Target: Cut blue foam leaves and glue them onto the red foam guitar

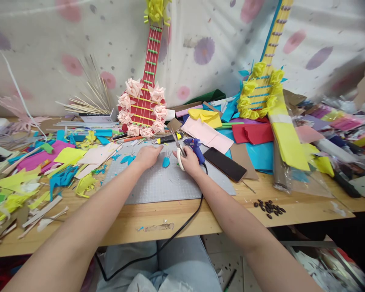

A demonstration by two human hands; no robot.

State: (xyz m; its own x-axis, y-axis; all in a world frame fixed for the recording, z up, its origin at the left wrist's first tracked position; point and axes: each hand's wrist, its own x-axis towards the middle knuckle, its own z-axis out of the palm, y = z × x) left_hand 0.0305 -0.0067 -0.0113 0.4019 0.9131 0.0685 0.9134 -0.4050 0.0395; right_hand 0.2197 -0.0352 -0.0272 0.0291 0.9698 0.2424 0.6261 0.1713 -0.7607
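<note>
Many paper scraps [68, 155] heaped at left, crowding edge of grey mat [161, 188], grid print too fine to read. Blue petals [128, 159] just beside left hand [149, 157]; fingers bunched, cannot tell whether pinching anything. Blue piece with wires [166, 162] on mat, between separated hands. Scissors [179, 151] above mat, gripped in right hand [191, 161]; blades point away from person, long axis leaning left. Glue gun [197, 150] beside right hand, then phone [225, 164], black seeds [269, 208].
</note>
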